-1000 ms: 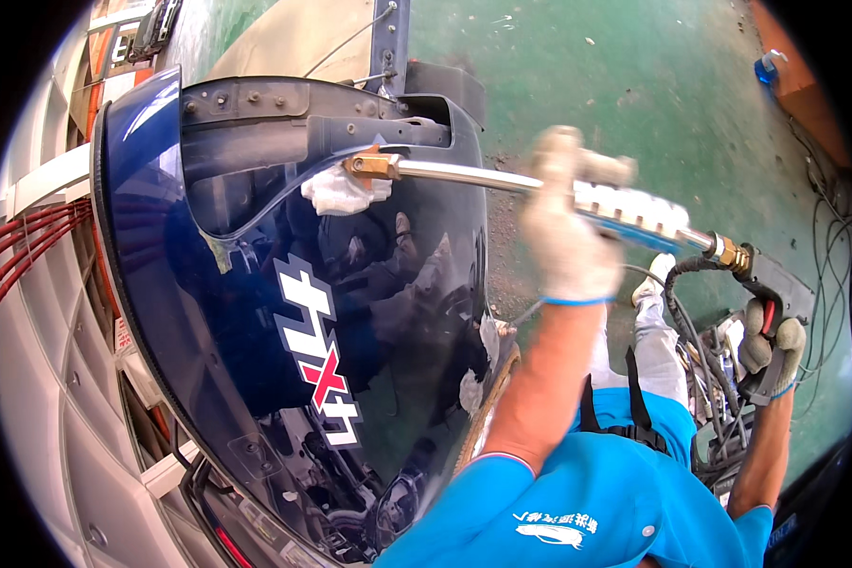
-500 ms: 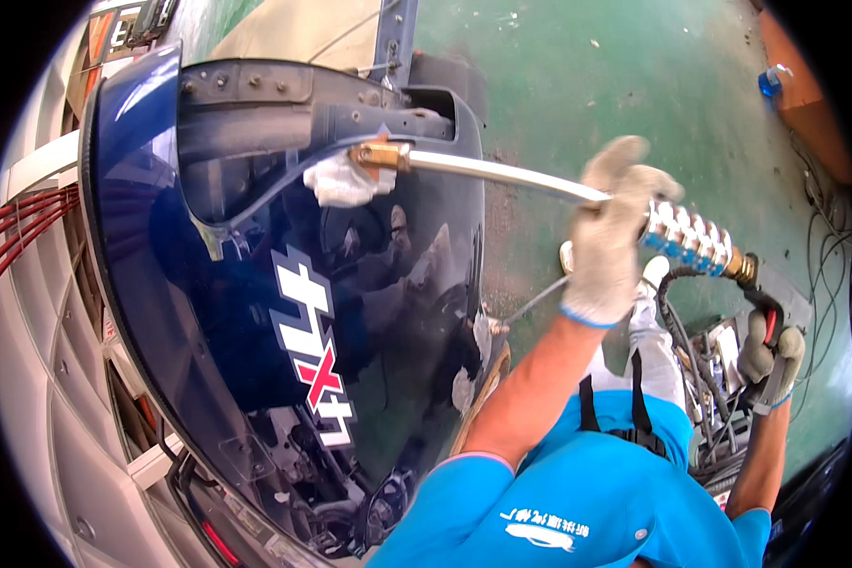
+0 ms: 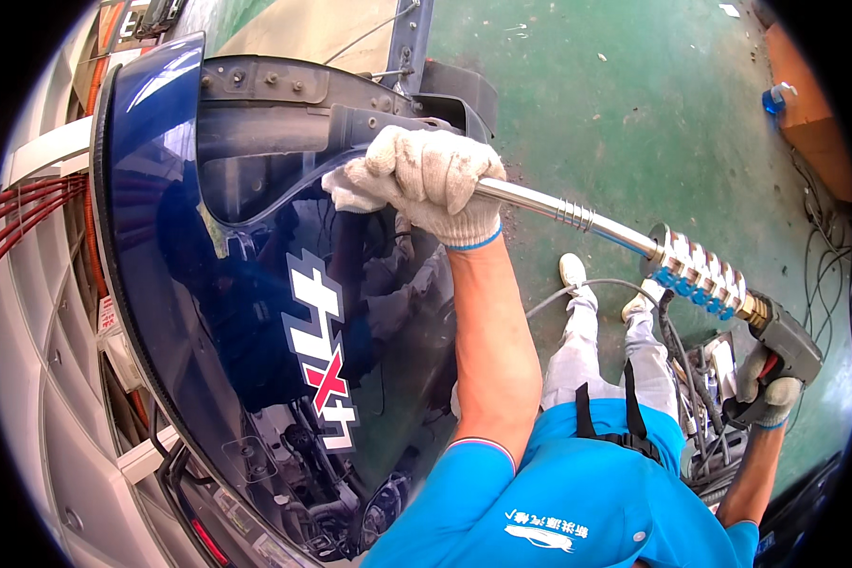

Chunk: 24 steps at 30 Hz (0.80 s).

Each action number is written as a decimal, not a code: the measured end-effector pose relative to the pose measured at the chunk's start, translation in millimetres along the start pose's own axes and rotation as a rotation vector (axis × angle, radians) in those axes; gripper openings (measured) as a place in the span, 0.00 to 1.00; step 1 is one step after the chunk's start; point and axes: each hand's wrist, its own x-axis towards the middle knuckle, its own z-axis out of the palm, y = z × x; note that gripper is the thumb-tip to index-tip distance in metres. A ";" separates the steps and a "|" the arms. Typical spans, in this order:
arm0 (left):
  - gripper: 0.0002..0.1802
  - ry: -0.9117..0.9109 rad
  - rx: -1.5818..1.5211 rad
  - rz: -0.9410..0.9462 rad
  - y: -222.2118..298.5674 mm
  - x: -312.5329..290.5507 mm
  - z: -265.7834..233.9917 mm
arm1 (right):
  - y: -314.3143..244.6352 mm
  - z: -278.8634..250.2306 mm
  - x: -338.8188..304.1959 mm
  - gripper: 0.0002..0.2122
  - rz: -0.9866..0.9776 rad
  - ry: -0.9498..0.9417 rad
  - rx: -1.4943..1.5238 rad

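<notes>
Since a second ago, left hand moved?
Yes: left hand went leftward, away from the slide-hammer weight, to the rod end at the blue body panel.

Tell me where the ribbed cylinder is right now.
In the head view, the ribbed cylinder is right of centre, on the rod, next to the dark grip in the right hand.

Red hoses [image 3: 55, 202] running along the left, orange box [image 3: 809, 99] far right, cables [image 3: 810, 201] trailing nearer across green floor [image 3: 634, 161]!

There are two gloved hands [image 3: 431, 180], one rod [image 3: 620, 232], one pistol-shaped handle [image 3: 791, 338] and two shoes [image 3: 572, 271].
</notes>
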 end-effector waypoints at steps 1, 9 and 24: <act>0.28 0.130 0.020 -0.007 3.8 -1.5 1.7 | -0.7 -0.1 2.3 0.21 0.016 0.007 0.047; 0.13 1.064 0.737 0.319 -22.6 5.6 43.5 | -17.2 -30.4 37.4 0.24 0.115 -0.074 0.261; 0.10 1.019 0.822 0.321 -38.8 -4.4 57.5 | -5.5 -86.3 32.8 0.36 0.125 -0.168 0.310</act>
